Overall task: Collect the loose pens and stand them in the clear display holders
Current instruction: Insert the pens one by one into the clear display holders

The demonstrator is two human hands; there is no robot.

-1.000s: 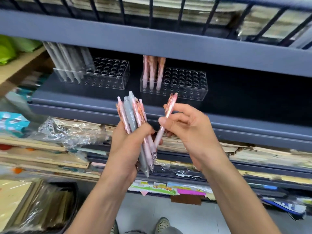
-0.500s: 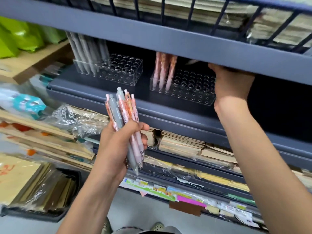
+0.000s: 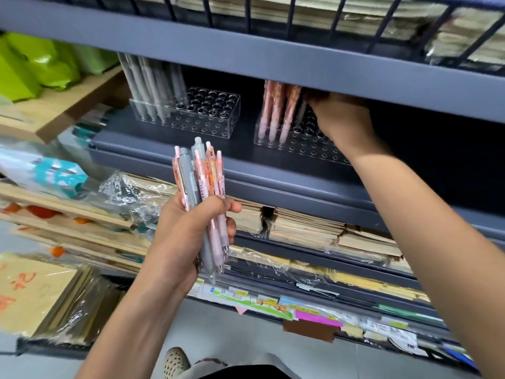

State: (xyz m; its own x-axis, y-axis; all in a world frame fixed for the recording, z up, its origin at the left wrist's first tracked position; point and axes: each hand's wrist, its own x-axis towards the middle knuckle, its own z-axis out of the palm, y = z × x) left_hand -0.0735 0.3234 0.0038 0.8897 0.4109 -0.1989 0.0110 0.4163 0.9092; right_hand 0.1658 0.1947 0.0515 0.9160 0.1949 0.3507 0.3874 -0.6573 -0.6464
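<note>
Pink and grey, the bundle of pens (image 3: 203, 176) stands upright in the left hand (image 3: 180, 236), whose fingers wrap tightly round it, in front of the dark shelf (image 3: 164, 149). Two clear holders sit on that shelf. The left holder (image 3: 207, 113) has grey pens (image 3: 147, 83) at its left end, the right holder (image 3: 300, 149) three pink pens (image 3: 276, 110). The right hand (image 3: 344, 119) reaches over the right holder just beside them, its fingers hidden in shadow, so its grasp cannot be told.

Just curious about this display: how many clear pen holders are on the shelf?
2. The left holder carries grey pens; the right holder, with pink pens, is under the right hand. Others may hide in the dark right end.
</note>
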